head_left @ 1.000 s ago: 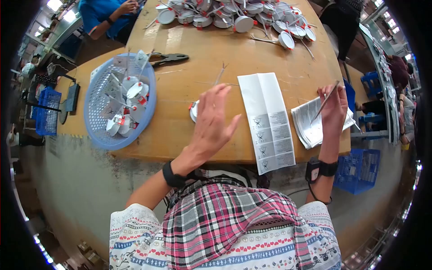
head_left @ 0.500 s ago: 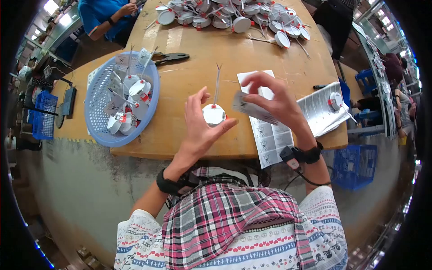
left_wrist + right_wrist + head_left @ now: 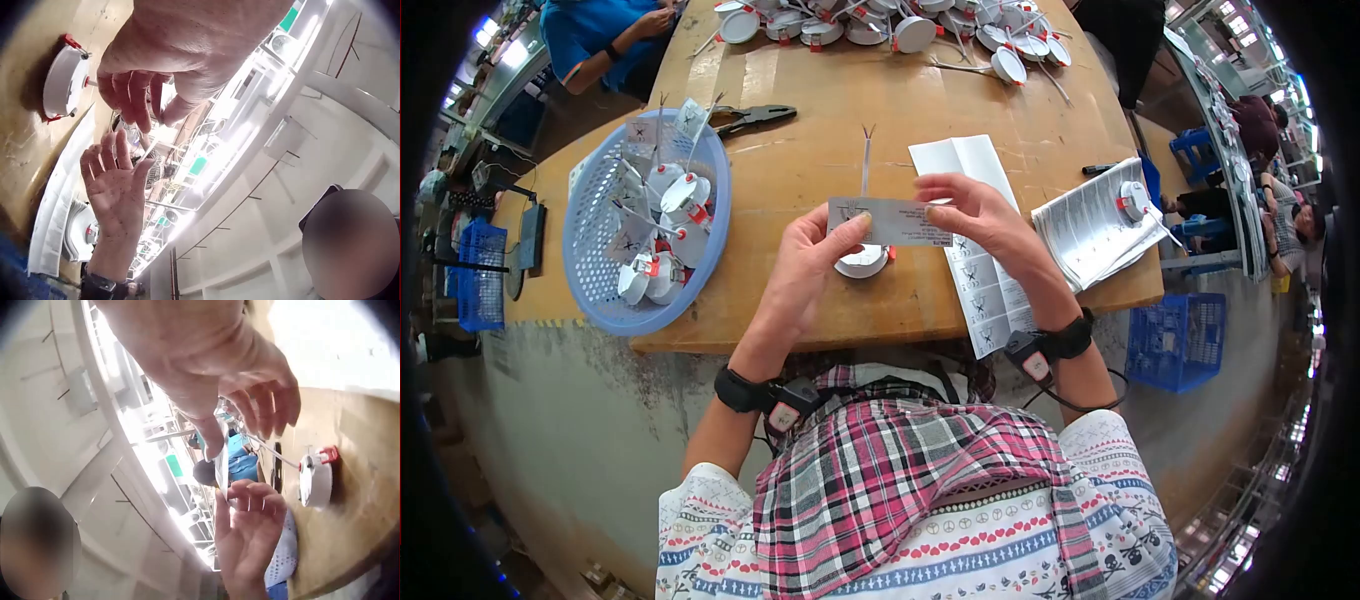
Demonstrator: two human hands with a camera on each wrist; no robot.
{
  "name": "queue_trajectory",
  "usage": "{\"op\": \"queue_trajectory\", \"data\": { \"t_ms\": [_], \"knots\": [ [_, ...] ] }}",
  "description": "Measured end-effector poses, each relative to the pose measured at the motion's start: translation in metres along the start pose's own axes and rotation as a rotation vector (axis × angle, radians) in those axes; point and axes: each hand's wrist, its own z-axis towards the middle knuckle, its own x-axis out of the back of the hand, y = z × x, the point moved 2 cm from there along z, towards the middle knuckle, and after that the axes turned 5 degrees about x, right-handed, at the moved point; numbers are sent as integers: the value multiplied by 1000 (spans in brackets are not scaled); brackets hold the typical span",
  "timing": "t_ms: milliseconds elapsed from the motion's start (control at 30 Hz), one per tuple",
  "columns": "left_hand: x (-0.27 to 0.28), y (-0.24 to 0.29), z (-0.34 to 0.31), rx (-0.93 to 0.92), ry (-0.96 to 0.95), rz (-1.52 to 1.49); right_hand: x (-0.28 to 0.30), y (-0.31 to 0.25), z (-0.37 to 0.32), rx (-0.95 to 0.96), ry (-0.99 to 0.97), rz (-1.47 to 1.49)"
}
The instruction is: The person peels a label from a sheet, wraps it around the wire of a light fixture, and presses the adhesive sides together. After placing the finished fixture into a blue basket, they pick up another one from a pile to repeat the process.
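Above the table's near side, my left hand (image 3: 800, 265) pinches the left end of a grey printed label (image 3: 890, 225), thumb in front. At the label's right end is my right hand (image 3: 990, 225), its thumb touching the label. In the right wrist view, the right fingers (image 3: 275, 415) stand apart from that thumb. Just beyond and below the label, a round white downlight (image 3: 862, 264) lies on the table (image 3: 830, 160), partly hidden by the label. Its wire points away from me. Red clips (image 3: 74, 44) show on its side in the left wrist view.
A blue basket (image 3: 718, 250) with several labelled downlights stands left, pliers (image 3: 760, 117) behind it. A folded label sheet (image 3: 965, 155) lies right, beside printed papers (image 3: 1080, 240) bearing another downlight (image 3: 1135, 200) and a black marker (image 3: 1098, 169). Many downlights (image 3: 915, 35) are heaped at the far end.
My right hand has brought the label leftward from over the printed papers to above the downlight. The left hand has moved from beside the downlight to the label's left end and now pinches it.
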Motion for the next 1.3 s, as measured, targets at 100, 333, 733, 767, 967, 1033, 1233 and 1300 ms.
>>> {"op": "queue_trajectory", "data": {
  "t_ms": [100, 333, 733, 767, 967, 1033, 1233, 1300],
  "knots": [
    [0, 4, 1, 31, -10, -34, -2, 14, 1, -78, -13, 110],
    [23, 0, 24, -29, 141, 171, -9, 12, 18, -60, 132, 103],
    [44, -8, 64, -55, 173, 260, -8, 29, 38, 13, 286, 77],
    [45, -10, 66, -60, 166, 242, -9, 30, 38, 12, 291, 76],
    [49, -16, 66, -67, 159, 200, -12, 26, 38, 21, 294, 34],
    [50, -18, 67, -59, 158, 192, -11, 30, 40, 17, 294, 26],
    [51, -19, 71, -49, 144, 157, -10, 30, 41, 11, 301, 24],
    [51, -19, 71, -58, 141, 146, -10, 31, 42, 13, 302, 23]
  ]
}}
